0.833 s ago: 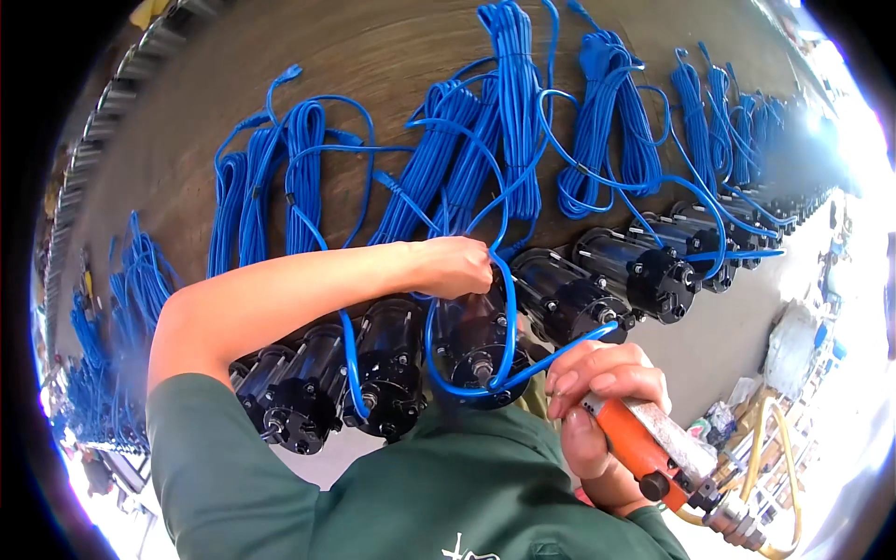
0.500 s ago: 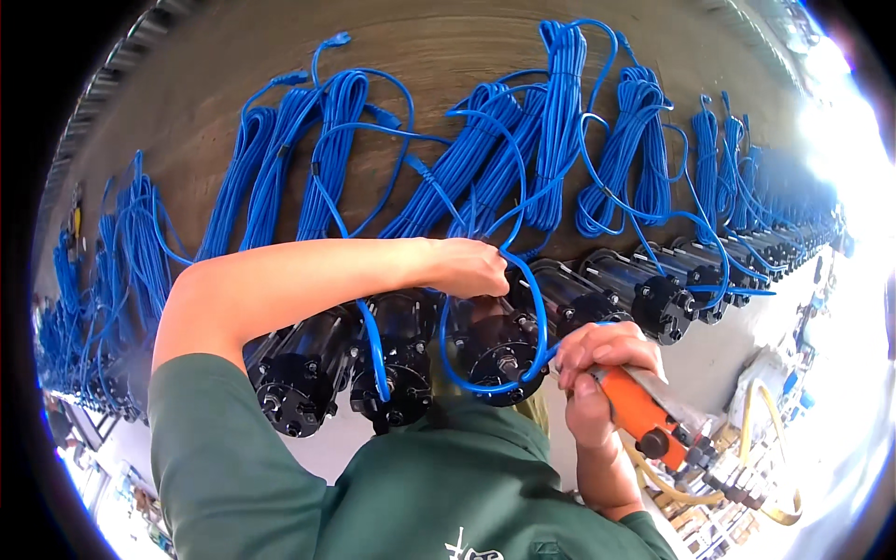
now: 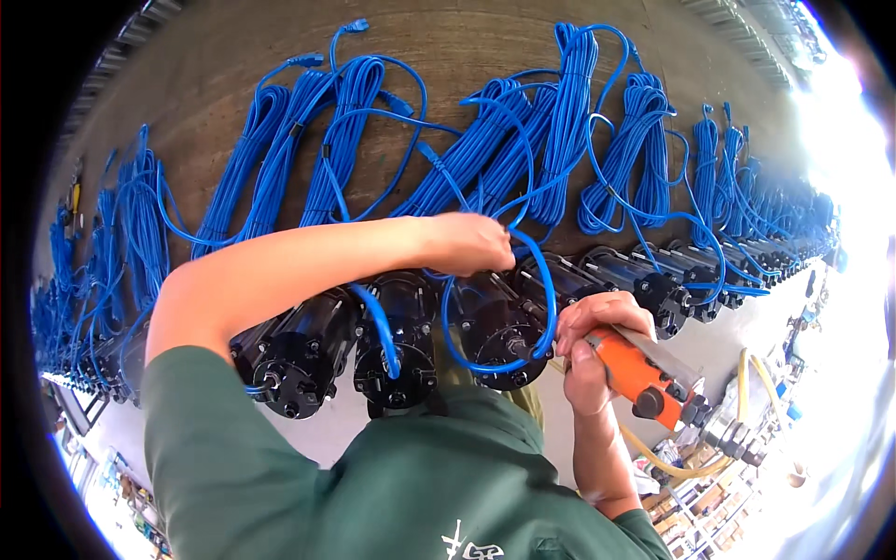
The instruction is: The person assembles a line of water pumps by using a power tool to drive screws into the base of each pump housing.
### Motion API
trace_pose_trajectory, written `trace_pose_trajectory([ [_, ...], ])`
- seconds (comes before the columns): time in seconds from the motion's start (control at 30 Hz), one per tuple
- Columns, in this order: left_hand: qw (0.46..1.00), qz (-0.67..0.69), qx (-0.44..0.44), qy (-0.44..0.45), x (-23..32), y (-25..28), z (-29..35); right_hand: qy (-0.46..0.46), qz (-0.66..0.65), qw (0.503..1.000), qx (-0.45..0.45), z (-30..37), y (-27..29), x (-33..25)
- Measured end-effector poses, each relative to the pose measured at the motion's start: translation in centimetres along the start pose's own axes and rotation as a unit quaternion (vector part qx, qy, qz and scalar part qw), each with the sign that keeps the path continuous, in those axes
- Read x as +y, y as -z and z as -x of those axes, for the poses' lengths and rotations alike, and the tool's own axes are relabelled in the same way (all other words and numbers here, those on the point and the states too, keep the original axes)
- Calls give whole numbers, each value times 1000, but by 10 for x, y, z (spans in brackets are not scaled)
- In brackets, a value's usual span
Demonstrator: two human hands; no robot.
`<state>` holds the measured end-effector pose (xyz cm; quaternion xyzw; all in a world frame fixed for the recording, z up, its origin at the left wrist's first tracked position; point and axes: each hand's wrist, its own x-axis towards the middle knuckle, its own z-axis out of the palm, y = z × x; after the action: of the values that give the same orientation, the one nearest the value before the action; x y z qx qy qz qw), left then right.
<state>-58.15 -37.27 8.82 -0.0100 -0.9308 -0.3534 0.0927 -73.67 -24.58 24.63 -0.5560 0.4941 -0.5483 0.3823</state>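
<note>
1. Since the earliest frame, the right hand (image 3: 586, 366) and the orange air tool (image 3: 635, 383) had come closer to the middle black cylindrical housing (image 3: 487, 313), rising about level with its bolted end cap (image 3: 495, 350).
2. The brown work table (image 3: 485, 47) stretched out beyond the housing.
3. The person's dark green shirt (image 3: 420, 476) filled the near side of the housing.
4. Similar black housings (image 3: 303, 359) stood in a row to its left and right.
5. Bundles of blue cable (image 3: 347, 131) lay on the table, beyond the housing and to both sides.
6. The tool was just right of the housing, its metal fitting (image 3: 733, 439) pointing away.
7. A blue cable loop (image 3: 553, 294) curved around the housing's cap end, passing near the right fingertips.
8. Right fingers were clamped on the tool's head; whether they also pinched cable, I could not tell.
9. The left hand (image 3: 471, 241) was over the housing's far part, fingers curled together, tips hidden; I could not tell whether they gripped anything.
</note>
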Motion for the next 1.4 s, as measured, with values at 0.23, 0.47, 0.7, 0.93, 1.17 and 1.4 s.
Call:
trace_pose_trajectory([
  [0.23,917,64,169,355,32,22,88,21,-1,1000,1,6,2,3],
  [0.47,979,121,35,162,21,-44,65,8,-25,999,-31,4,-5,-78],
  [0.7,985,72,54,145,25,-45,66,71,-148,985,-52,7,-47,-61],
  [0.93,984,96,113,99,22,-50,67,74,54,983,-158,8,-65,-33],
  [1.17,984,113,83,110,24,-46,65,70,35,979,-188,10,-56,-30],
  [1.4,984,125,42,124,26,-41,66,47,43,974,-218,6,-57,-30],
])
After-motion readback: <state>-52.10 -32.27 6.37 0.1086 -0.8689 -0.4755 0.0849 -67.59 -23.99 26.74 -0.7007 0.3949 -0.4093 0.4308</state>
